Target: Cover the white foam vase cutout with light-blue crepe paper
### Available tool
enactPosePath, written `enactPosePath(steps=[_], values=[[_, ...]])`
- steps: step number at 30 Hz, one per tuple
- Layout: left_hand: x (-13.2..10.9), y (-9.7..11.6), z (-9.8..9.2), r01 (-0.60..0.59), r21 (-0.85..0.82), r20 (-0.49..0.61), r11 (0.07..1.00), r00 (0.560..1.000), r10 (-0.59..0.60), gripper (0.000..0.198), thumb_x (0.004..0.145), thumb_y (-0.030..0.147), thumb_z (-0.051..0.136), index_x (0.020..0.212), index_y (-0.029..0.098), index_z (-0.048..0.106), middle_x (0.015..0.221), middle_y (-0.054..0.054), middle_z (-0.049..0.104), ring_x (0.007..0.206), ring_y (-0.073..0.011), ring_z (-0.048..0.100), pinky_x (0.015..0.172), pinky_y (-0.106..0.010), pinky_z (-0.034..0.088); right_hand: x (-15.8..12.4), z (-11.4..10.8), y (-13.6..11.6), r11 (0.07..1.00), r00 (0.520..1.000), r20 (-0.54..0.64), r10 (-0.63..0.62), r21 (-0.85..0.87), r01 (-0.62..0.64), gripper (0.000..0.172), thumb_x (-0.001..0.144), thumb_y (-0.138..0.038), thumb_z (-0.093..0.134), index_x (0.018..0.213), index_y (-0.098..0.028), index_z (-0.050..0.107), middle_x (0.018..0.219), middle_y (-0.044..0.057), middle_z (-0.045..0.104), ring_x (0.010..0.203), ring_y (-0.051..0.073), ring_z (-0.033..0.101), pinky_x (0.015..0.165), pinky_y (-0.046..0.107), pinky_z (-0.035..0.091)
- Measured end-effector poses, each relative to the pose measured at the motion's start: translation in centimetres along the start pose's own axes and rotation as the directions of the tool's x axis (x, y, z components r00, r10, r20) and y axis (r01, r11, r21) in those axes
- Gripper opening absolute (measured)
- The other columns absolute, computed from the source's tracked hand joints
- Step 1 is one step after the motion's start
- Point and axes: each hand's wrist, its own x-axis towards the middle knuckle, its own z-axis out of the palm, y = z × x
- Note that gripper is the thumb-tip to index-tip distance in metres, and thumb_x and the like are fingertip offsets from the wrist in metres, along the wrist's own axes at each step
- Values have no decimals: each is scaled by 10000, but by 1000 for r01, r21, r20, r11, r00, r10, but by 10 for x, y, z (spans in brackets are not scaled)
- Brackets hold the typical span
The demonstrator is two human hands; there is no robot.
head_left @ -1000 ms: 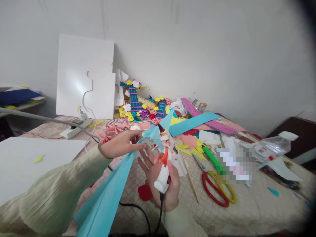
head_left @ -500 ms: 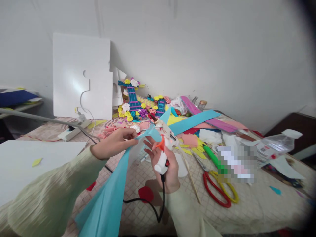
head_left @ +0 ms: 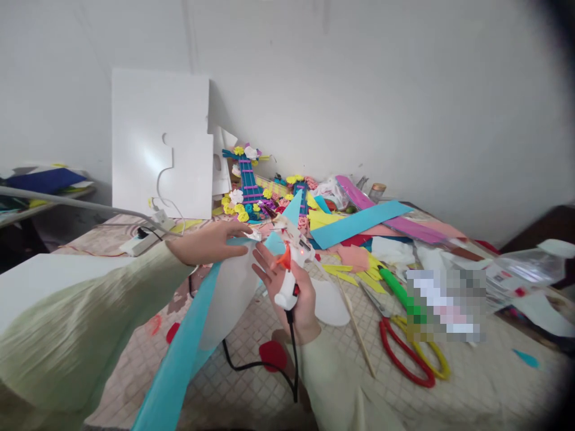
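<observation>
My right hand [head_left: 294, 293] is wrapped around the handle of a white glue gun [head_left: 283, 296] with an orange trigger and a small lit red light. Two or more of its fingers stretch out in front of the trigger. A black cord hangs from the handle. My left hand [head_left: 215, 242] pinches the upper end of a blue paper strip [head_left: 179, 359] between thumb and fingers, left of the gun's nozzle. The strip slopes down to the bottom edge. A pale grey-white rounded piece [head_left: 233, 293] lies along its right side. The nozzle tip is hard to make out.
Red-and-yellow scissors [head_left: 406, 353], a wooden stick [head_left: 359, 329] and a green-handled tool [head_left: 398, 287] lie to the right. A plastic bottle [head_left: 530, 272] is farther right. Paper flowers [head_left: 242, 206] and coloured strips fill the back. A power strip [head_left: 144, 236] sits left.
The blue strip has swung lower and turned, baring more of the pale piece. My left hand's fingers are straighter. The glue gun has shifted slightly left, and the view has turned a little left.
</observation>
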Motion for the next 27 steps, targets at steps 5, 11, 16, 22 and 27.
enactPosePath(steps=[5,11,16,22,27], values=[[0,1,-2,-7,78,-2,997,1000,7,415,760,363,441,1116,195,571,1153,-19,585,1037,-207,533,872,-268,392,-14,-7,-11,998,998,-7,-59,-16,59,228,724,-416,500,666,-209,575,1126,66,589,1116,259,470,898,435,378],[-9,6,2,33,102,-39,994,999,-29,415,771,348,410,1136,227,567,1127,17,604,1007,-214,560,860,-282,411,-39,-16,-29,993,991,-69,-118,-35,116,225,738,-409,492,696,-207,583,1011,74,627,1021,257,531,830,426,428],[-13,10,4,-29,120,-58,992,998,36,397,747,307,438,1104,227,594,1126,12,605,1028,-205,551,885,-266,398,-57,-23,-33,979,981,-147,-128,-176,102,134,754,-290,546,813,-189,611,851,63,668,643,165,625,586,295,485],[-9,17,6,-91,140,-106,986,989,107,324,743,321,470,1011,237,634,1020,18,651,916,-190,579,799,-247,409,-77,-32,-35,944,983,-149,-102,-325,49,214,804,-340,494,834,-153,592,712,69,664,304,67,461,309,188,280],[-3,24,6,-102,146,-101,984,988,117,397,836,426,337,635,174,569,590,18,529,580,-116,471,547,-218,327,-86,-43,-33,943,998,-54,-30,-333,11,250,798,-387,496,935,-187,556,731,45,633,318,66,477,326,188,270]])
